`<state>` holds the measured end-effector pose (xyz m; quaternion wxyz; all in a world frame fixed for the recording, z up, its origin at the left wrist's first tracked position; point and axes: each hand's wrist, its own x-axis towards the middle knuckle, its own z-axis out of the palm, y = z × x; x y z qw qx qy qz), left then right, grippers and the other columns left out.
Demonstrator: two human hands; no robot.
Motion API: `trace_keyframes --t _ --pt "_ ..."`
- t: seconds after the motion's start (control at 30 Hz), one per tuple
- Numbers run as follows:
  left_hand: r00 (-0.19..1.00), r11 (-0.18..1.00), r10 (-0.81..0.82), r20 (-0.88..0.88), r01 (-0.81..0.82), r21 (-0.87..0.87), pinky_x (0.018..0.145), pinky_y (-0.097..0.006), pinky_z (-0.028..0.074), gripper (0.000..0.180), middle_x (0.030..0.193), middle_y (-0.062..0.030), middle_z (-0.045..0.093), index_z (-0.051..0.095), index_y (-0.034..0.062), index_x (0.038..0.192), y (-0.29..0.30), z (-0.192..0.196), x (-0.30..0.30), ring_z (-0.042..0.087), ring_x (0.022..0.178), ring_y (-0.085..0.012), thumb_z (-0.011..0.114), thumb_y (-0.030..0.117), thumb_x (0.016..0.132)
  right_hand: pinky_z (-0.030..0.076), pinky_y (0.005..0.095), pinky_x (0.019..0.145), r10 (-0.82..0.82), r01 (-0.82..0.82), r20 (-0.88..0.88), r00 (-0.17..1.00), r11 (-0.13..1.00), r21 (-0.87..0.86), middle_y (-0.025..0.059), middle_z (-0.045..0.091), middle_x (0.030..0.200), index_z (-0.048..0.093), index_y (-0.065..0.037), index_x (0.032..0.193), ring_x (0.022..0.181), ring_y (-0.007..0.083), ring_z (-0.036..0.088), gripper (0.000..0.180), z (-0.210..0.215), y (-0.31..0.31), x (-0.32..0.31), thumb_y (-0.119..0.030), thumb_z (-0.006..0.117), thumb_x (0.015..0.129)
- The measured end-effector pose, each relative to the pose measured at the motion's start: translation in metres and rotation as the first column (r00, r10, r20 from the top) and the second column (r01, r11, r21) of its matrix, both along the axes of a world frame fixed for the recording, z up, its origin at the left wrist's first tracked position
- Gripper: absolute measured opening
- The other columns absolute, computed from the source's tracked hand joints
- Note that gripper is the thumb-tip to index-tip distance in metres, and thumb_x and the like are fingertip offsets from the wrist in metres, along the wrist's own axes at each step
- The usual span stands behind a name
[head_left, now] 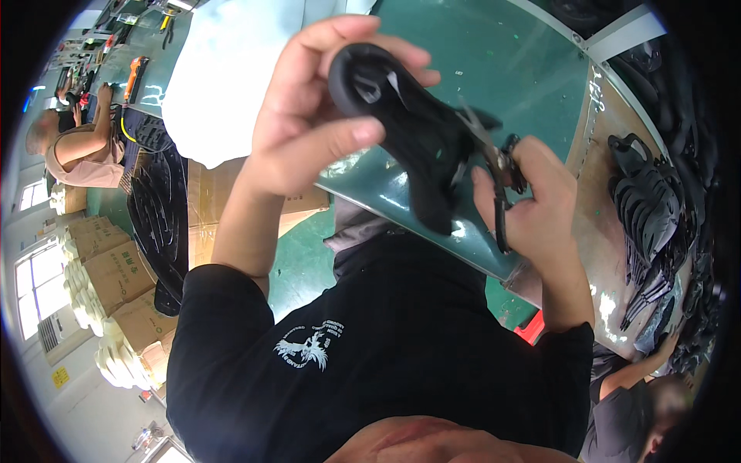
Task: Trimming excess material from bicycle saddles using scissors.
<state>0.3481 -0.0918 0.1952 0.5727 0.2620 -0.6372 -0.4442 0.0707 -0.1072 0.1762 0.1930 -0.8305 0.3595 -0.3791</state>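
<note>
Left hand (309, 127), fingers clenched round a black shoe piece (409, 131) above the green desk's (525, 69) near edge; right hand (532, 208), fingers grasping scissors (494, 166) at it. Brown cartons (116, 270) stacked on the floor at left, yellow square sign (59, 377) below; black parts pile (656, 224) at the desk's right edge.

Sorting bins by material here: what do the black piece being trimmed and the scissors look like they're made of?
The black piece looks like soft rubber or foam: matte, dull, with moulded curves; which one is unclear. The scissors show thin greyish blades, likely metal, and dark loop handles, possibly plastic-coated, mostly hidden by the right hand.
</note>
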Motion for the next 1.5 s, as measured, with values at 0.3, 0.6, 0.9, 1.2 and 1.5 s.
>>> trace_keyframes --t 0.3,0.6,0.9,1.2,1.5 --pt "0.907 0.742 -0.406 0.112 0.256 0.62 0.109 -0.037 0.055 0.043 0.131 -0.0189 0.069 0.056 0.0013 0.151 -0.071 -0.045 0.012 0.067 0.127 -0.0262 0.056 0.013 0.109 0.044 0.0295 0.06 -0.187 0.186 -0.156 0.97 0.982 -0.02 0.0072 0.054 0.074 0.063 -0.002 0.086 0.062 0.0203 0.053 0.032 0.003 0.001 -0.042 -0.012 0.092 0.078" --pt "0.451 0.989 0.076 0.889 0.078 -0.125 0.083 -0.04 0.057 0.024 0.109 -0.014 0.067 0.072 0.0018 0.122 -0.038 -0.063 -0.052 0.069 0.093 -0.034 0.069 0.009 0.099 0.054 0.0367 0.068 -0.212 0.148 -0.46 0.862 0.974 -0.171 0.0097 0.065 0.086 0.069 -0.003 0.097 0.076 0.0284 0.065 0.04 -0.02 -0.01 -0.11 -0.022 0.096 0.073" --pt "0.556 0.982 0.172 0.813 -0.03 -0.187 0.07 -0.034 0.055 0.016 0.106 -0.0081 0.066 0.073 0.0039 0.109 -0.012 -0.083 -0.057 0.067 0.078 -0.0262 0.078 0.011 0.095 0.057 0.0412 0.084 -0.113 -0.026 -0.618 0.778 0.977 -0.212 0.0097 0.066 0.103 0.067 -0.004 0.102 0.098 0.0322 0.067 0.042 -0.015 -0.034 -0.116 -0.021 0.092 0.073" --pt "0.606 0.96 0.219 0.764 0.005 -0.279 0.07 -0.039 0.057 0.014 0.099 -0.0106 0.065 0.065 0.002 0.098 -0.014 -0.095 -0.06 0.067 0.082 -0.0323 0.073 0.0 0.088 0.055 0.0381 0.079 0.01 -0.282 -0.726 0.687 0.925 -0.255 0.0065 0.061 0.1 0.062 -0.007 0.094 0.096 0.0266 0.065 0.035 -0.011 -0.058 -0.086 -0.02 0.087 0.074" --pt "0.62 0.949 0.242 0.747 0.007 -0.314 0.069 -0.04 0.056 0.015 0.099 -0.0115 0.064 0.064 0.0024 0.098 -0.012 -0.1 -0.059 0.066 0.082 -0.0331 0.073 -0.002 0.087 0.049 0.0325 0.062 0.149 -0.467 -0.811 0.566 0.869 -0.166 0.0072 0.058 0.083 0.064 -0.006 0.08 0.077 0.0219 0.059 0.011 0.031 -0.068 -0.056 -0.017 0.068 0.077"
